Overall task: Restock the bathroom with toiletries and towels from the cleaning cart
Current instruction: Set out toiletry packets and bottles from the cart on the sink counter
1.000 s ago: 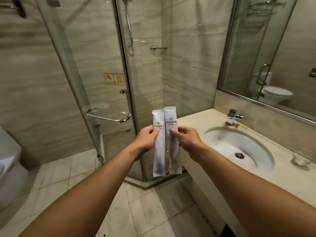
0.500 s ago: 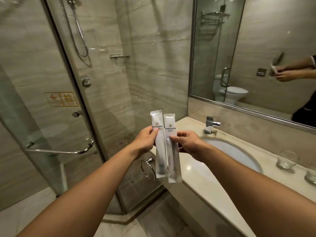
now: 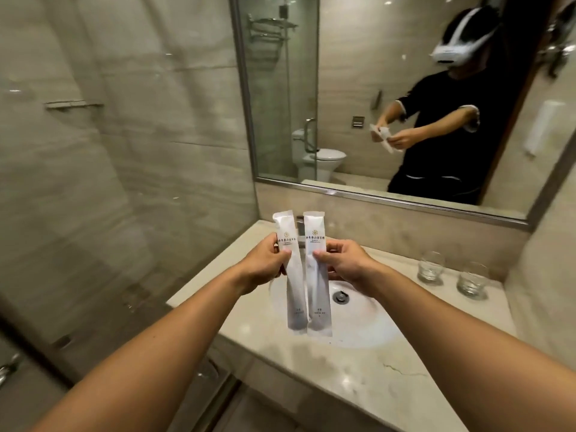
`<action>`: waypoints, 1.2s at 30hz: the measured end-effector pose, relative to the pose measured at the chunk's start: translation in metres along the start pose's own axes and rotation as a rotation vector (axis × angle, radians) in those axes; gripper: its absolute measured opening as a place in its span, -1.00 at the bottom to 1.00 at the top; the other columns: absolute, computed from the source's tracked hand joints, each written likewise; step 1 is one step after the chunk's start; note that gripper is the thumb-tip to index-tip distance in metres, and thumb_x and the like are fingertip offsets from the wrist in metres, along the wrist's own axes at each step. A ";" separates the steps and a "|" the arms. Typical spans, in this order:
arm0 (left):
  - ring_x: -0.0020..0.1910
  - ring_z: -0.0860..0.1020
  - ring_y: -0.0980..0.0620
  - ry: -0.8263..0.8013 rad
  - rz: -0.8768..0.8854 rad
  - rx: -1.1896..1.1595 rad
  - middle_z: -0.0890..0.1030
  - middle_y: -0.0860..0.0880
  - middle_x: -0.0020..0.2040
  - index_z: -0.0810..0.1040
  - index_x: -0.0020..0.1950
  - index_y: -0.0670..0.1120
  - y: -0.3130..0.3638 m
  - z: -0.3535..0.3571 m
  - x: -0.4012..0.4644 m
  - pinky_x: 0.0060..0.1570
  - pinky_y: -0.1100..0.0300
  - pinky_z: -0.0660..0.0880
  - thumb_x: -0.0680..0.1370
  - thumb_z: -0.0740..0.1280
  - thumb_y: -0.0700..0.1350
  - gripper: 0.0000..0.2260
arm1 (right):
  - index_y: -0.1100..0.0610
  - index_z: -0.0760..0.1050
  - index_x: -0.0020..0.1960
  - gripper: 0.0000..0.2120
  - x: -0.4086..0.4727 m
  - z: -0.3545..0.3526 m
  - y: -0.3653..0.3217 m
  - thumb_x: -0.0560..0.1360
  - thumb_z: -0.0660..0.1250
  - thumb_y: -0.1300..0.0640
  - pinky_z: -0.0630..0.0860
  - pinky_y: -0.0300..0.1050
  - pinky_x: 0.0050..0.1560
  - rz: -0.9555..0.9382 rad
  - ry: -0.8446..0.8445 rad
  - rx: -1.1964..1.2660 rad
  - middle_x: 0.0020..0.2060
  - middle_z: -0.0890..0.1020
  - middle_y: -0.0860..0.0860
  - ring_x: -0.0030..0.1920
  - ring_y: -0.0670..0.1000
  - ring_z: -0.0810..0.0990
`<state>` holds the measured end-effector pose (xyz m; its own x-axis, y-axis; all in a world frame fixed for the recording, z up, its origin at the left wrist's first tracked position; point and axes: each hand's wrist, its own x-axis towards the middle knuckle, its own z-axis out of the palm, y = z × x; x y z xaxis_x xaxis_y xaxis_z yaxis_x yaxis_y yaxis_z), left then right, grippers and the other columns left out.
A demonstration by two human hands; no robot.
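**Two sealed toiletry packets held up over the basin**

The left hand (image 3: 265, 263) pinched a long, narrow white plastic packet with a gold flower logo (image 3: 291, 269) near its upper part, the thumb lying on the front below the printed text. The right hand (image 3: 341, 263) pinched a second white packet of the same shape (image 3: 316, 275), which carried the small words "DENTAL KIT" near its lower end. So each grip was narrow and closed on its own packet. Both packets hung upright, side by side, almost touching along their lower halves and slightly apart at the top. They were held in the air above the white oval basin (image 3: 367, 325), which was sunk in the beige marble counter (image 3: 358, 385). The round metal drain (image 3: 340, 296) showed just to the right of the packets. What stood behind their upper ends was mostly hidden.

On the right back part of the counter stood two short clear drinking glasses (image 3: 431, 267), near each other, close to the wall. Above the counter hung a large mirror with a metal frame (image 3: 358, 88). In it one could see the person in dark clothes with a white headset, holding the packets, and also a white toilet (image 3: 328, 157). On the left side stood the glass wall of the shower (image 3: 124, 182), with beige striped tiles behind it
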<state>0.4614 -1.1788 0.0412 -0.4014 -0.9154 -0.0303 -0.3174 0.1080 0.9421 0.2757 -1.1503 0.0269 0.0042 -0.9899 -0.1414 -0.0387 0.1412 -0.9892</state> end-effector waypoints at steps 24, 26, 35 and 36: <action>-0.46 0.51 0.08 -0.615 0.111 -0.018 0.59 -0.04 -0.29 0.51 0.06 -0.05 -0.016 0.151 0.176 -0.48 0.23 0.39 0.70 0.12 -0.13 -0.83 | 0.09 0.57 0.15 -0.86 0.001 -0.128 0.058 0.63 0.28 0.17 0.64 -0.09 -0.15 0.240 0.671 0.043 0.03 0.70 0.06 -0.04 0.04 0.70; -0.46 0.51 0.08 -0.643 0.093 0.012 0.60 -0.04 -0.27 0.51 0.04 -0.04 -0.020 0.170 0.180 -0.48 0.23 0.39 0.70 0.12 -0.13 -0.82 | 0.08 0.57 0.08 -0.90 -0.002 -0.141 0.071 0.63 0.29 0.16 0.62 -0.14 -0.22 0.279 0.699 0.053 -0.02 0.71 0.05 -0.10 0.02 0.71; -0.42 0.46 0.04 -0.616 -0.026 0.109 0.56 -0.06 -0.28 0.57 0.01 -0.18 -0.032 0.236 0.210 -0.43 0.22 0.34 0.69 0.13 -0.12 -0.75 | 0.24 0.54 0.17 -0.84 -0.001 -0.205 0.121 0.60 0.30 0.26 0.60 0.13 0.16 0.423 0.740 0.063 0.07 0.67 0.23 0.07 0.20 0.67; -0.41 0.45 0.03 -0.612 -0.038 0.112 0.55 -0.07 -0.28 0.57 -0.01 -0.19 -0.033 0.243 0.215 -0.42 0.21 0.34 0.70 0.13 -0.12 -0.74 | 0.23 0.53 0.18 -0.82 0.001 -0.213 0.126 0.59 0.30 0.30 0.60 0.12 0.15 0.443 0.726 0.059 0.08 0.67 0.23 0.08 0.21 0.66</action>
<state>0.1773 -1.2848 -0.0774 -0.7968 -0.5352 -0.2804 -0.4162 0.1498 0.8969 0.0577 -1.1354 -0.0893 -0.6418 -0.6012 -0.4761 0.1663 0.4969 -0.8517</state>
